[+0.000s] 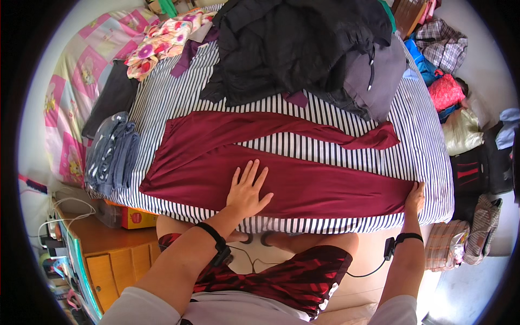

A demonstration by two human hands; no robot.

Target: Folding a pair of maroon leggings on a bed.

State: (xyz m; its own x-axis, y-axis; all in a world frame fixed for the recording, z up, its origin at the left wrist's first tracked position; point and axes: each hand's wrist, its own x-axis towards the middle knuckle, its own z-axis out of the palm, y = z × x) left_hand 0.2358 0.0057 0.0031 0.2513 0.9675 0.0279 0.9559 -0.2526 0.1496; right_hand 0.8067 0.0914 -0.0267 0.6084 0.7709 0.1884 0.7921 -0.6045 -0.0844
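Note:
Maroon trousers (317, 183) lie across a black-and-white striped bedsheet (430, 162), waistband at the left. The nearer leg is spread flat, while the farther leg is narrow and bunched, its end crumpled. On the nearer leg my left hand (248, 195) rests palm down with fingers apart, gripping nothing. My right hand (414, 198) pinches the hem of that same leg near the right edge of the bed; the thumb side is partly hidden. Each wrist wears a black strap with a small device.
A pile of black clothes (280, 53) covers the far middle of the bed. Folded jeans (109, 154) and dark folded cloth (113, 97) lie at the left, beside a floral garment (166, 40). A wooden cabinet (118, 252) stands lower left. Bags and clothes (447, 91) line the right side.

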